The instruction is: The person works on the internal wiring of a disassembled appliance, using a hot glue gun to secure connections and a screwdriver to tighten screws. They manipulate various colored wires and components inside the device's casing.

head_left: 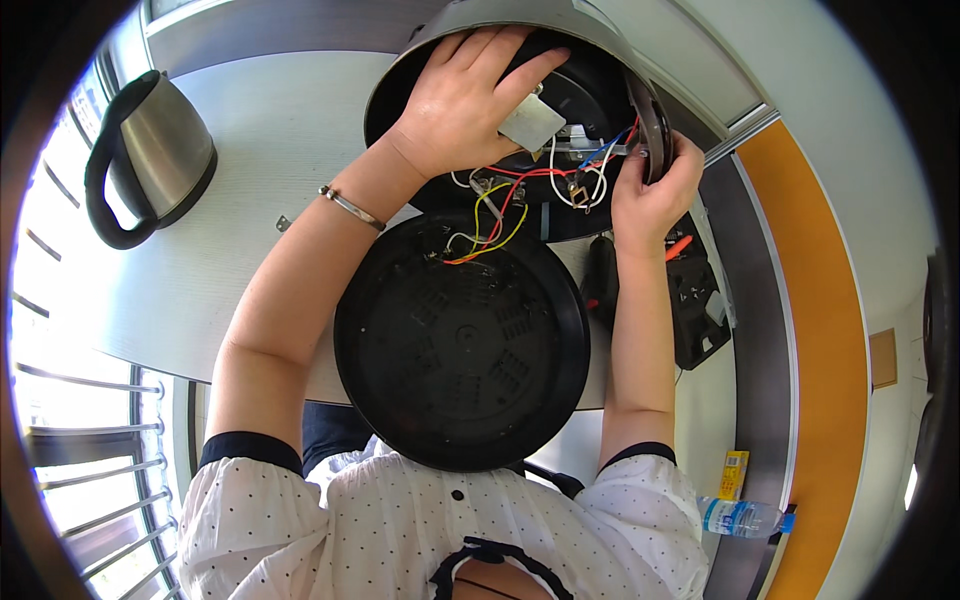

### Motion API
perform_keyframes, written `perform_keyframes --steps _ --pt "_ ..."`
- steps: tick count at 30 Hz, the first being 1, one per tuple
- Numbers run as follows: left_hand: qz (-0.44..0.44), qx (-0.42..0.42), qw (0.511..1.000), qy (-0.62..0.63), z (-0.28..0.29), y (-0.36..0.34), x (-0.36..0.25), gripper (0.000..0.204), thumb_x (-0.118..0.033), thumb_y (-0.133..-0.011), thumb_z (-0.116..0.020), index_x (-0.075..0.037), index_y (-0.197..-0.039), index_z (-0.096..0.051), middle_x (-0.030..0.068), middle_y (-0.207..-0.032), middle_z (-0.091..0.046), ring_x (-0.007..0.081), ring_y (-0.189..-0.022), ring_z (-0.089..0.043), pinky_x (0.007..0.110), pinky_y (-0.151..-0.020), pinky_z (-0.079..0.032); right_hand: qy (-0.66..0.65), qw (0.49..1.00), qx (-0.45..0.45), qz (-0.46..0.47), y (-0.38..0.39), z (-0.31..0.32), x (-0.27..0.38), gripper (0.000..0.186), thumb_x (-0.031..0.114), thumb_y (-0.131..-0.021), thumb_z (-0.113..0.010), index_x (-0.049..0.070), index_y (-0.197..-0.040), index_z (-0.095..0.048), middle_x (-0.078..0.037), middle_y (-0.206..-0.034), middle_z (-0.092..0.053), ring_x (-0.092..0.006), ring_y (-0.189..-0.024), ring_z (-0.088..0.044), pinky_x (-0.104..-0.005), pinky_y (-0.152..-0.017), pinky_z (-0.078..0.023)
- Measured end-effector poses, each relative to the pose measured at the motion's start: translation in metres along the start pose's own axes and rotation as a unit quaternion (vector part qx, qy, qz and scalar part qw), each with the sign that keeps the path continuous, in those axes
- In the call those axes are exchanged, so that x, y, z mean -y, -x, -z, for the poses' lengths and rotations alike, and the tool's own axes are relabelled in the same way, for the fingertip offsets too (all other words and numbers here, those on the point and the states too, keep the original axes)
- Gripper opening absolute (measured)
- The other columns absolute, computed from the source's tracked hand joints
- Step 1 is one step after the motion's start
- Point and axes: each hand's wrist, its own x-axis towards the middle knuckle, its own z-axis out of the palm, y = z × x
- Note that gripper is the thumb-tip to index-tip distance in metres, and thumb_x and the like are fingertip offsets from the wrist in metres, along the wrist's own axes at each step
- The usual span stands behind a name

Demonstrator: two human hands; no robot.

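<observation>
A round, dark appliance housing (575,215), like an electric cooker's body, is tipped with its open underside toward me. My left hand (455,110) reaches inside it, fingers spread against the inner wall, beside a pale metal plate (532,123); its thumb is partly hidden. At the housing's right rim, my right hand (655,195) is closed around the edge. Red, white, blue and yellow wires (520,180) hang from the opening. Some run down to a round black base cover (465,345), which lies in front of me between my forearms with its hollow side up.
A steel kettle (165,155) with a black handle stands on the pale table (270,120) at left. A small metal bracket (284,223) lies nearby. Right of my right forearm is a black tool case (700,310). A water bottle (745,517) and a yellow box (734,474) are at lower right.
</observation>
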Motion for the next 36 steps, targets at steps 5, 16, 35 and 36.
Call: perform_keyframes --steps 5,16,35,36 --pt "-0.002 -0.039 0.999 0.021 -0.004 0.002 -0.001 0.078 -0.016 -0.05 -0.076 -0.017 -0.126 -0.055 0.014 -0.119 -0.053 0.0304 -0.108 -0.053 0.041 -0.092 -0.041 -0.008 1.0 -0.007 0.019 -0.002 -0.001 -0.002 0.035 0.0 -0.072 -0.067 -0.002 -0.104 -0.053 -0.016 -0.095 -0.057 -0.0331 -0.084 -0.058 -0.0394 -0.074 -0.048" --pt "0.01 -0.01 1.0 0.028 -0.004 0.003 0.0 0.079 -0.016 -0.048 -0.078 -0.018 -0.124 -0.056 0.0112 -0.123 -0.052 0.0298 -0.114 -0.05 0.041 -0.096 -0.039 0.028 1.0 0.007 0.011 -0.001 -0.002 -0.004 0.032 -0.003 -0.072 -0.065 -0.003 -0.1 -0.052 -0.017 -0.093 -0.056 -0.0364 -0.082 -0.056 -0.0431 -0.072 -0.046" --pt "-0.027 0.047 0.995 0.089 0.005 0.01 0.011 0.076 0.003 -0.056 -0.065 -0.038 -0.12 -0.061 0.007 -0.137 -0.044 0.0289 -0.127 -0.04 0.044 -0.105 -0.035 0.035 0.999 0.012 0.011 0.003 -0.002 -0.008 0.029 -0.004 -0.073 -0.064 -0.003 -0.099 -0.051 -0.018 -0.091 -0.054 -0.0373 -0.081 -0.056 -0.0434 -0.072 -0.045" --pt "-0.031 0.045 0.994 0.089 0.004 0.01 0.012 0.076 0.003 -0.056 -0.065 -0.038 -0.12 -0.061 0.0069 -0.137 -0.044 0.0289 -0.127 -0.04 0.044 -0.104 -0.035 0.035 0.999 0.011 0.01 0.003 -0.002 -0.008 0.029 -0.004 -0.073 -0.064 -0.003 -0.099 -0.051 -0.018 -0.091 -0.054 -0.0373 -0.081 -0.056 -0.0434 -0.071 -0.045"
